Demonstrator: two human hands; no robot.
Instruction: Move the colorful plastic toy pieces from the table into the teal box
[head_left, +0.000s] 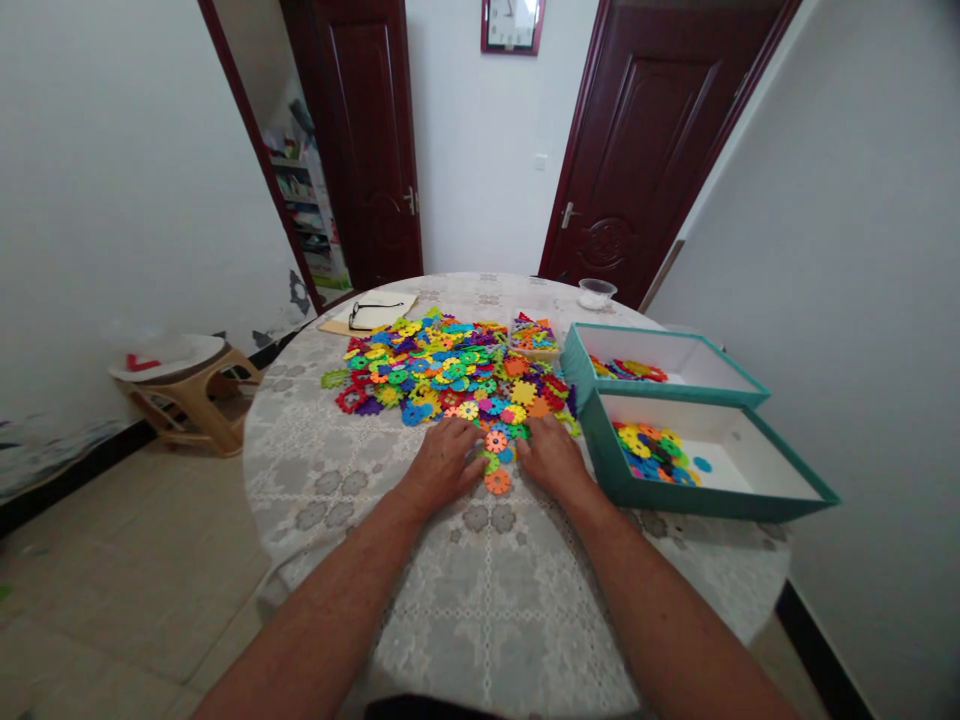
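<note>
A wide heap of colourful plastic gear-shaped discs (442, 370) covers the middle of a round table with a lace-patterned cloth (480, 580). My left hand (444, 462) lies palm down at the heap's near edge, fingers curled onto a few discs. My right hand (551, 458) rests beside it, its fingers bent over discs too. Between the two hands lie an orange disc (496, 482) and a smaller orange-and-blue one (496, 441). What the fingers grip, if anything, is hidden beneath them.
Two teal boxes with white insides stand at the right: the near box (675, 490) holds several discs, the far box (637, 345) a few. A small clear tub (533, 338), glasses on a notebook (371, 312), a bowl (597, 293). A stool (187, 385) stands left.
</note>
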